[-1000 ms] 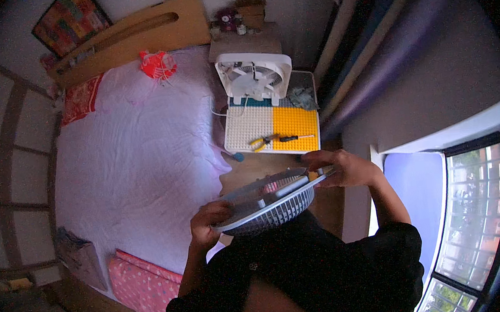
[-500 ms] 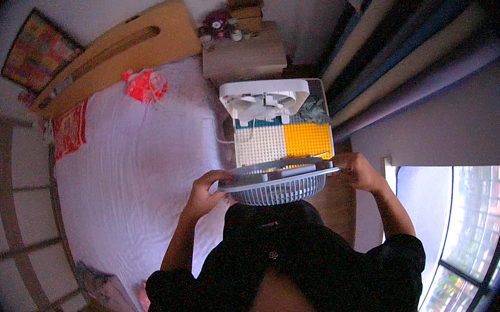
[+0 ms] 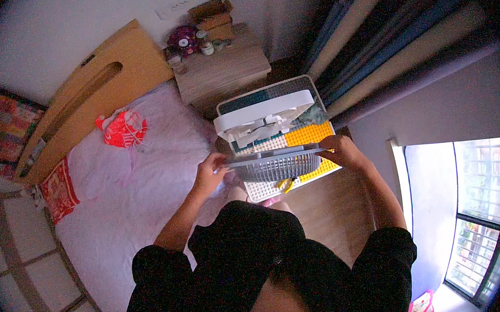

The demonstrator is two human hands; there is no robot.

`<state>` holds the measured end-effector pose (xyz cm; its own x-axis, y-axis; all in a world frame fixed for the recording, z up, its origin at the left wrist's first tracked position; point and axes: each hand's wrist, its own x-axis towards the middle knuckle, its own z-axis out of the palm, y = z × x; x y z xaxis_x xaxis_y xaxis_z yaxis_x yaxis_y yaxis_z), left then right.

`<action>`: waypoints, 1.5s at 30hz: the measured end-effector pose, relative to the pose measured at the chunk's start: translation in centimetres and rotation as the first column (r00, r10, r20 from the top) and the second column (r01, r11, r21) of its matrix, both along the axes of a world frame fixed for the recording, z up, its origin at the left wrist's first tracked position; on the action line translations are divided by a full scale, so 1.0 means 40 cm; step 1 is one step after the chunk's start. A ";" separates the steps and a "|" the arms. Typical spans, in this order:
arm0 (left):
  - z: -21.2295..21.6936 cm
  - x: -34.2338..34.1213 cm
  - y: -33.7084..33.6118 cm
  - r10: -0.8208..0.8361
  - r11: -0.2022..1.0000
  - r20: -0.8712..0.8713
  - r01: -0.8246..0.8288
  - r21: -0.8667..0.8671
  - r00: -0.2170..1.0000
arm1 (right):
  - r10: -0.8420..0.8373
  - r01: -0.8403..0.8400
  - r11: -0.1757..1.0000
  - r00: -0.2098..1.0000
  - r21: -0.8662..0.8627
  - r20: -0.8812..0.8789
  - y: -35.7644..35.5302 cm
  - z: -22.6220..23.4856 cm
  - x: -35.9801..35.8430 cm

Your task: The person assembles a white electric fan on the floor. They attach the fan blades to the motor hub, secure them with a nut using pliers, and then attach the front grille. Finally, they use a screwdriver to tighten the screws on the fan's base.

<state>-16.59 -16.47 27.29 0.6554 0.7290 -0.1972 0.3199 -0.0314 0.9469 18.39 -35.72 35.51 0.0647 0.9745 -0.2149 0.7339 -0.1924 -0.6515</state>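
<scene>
Between my two hands is a grey slotted fan grille (image 3: 278,168), held nearly level by its opposite edges. My left hand (image 3: 209,173) grips its left edge, fingers closed. The right edge is pinched by my right hand (image 3: 341,151). Just beyond the grille stands a white square box fan (image 3: 264,115) with its blades showing, on a low table topped with white, yellow and teal studded plates (image 3: 314,133). A small yellow-handled tool (image 3: 287,184) lies on the table below the grille's near side. A dark grey crumpled cloth (image 3: 313,114) is beside the fan.
Left of the table is a bed with a pale sheet (image 3: 129,210) and a red bag (image 3: 122,129). A wooden nightstand (image 3: 223,62) holding small items stands at the back. Long curtains (image 3: 395,40) hang on the right, above a bright window (image 3: 482,194). Wooden floor (image 3: 334,214) shows at the table's near right.
The view has turned and leaned forward. The grille has moved away from my body, over the table and closer to the fan, still in both hands. The yellow-handled tool now shows.
</scene>
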 end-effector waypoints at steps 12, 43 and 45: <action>-0.241 0.037 0.060 0.065 0.992 0.095 -0.075 0.105 0.993 | -0.125 0.091 0.947 0.988 0.307 0.095 0.103 -0.237 0.049; -0.331 -0.073 0.081 -0.398 0.872 0.270 0.269 0.410 0.877 | -0.613 0.692 0.356 0.680 0.628 -0.403 -0.041 -0.505 -0.243; -0.328 -0.060 0.089 -0.364 0.854 0.267 0.205 0.478 0.892 | -0.541 0.758 0.371 0.646 0.537 -0.539 -0.018 -0.474 -0.253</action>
<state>-19.01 -12.91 14.17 0.8138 0.4575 0.3584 -0.1013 -0.4956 0.8626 8.25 -36.43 16.54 0.7998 0.4886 0.3487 0.3873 0.0237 -0.9217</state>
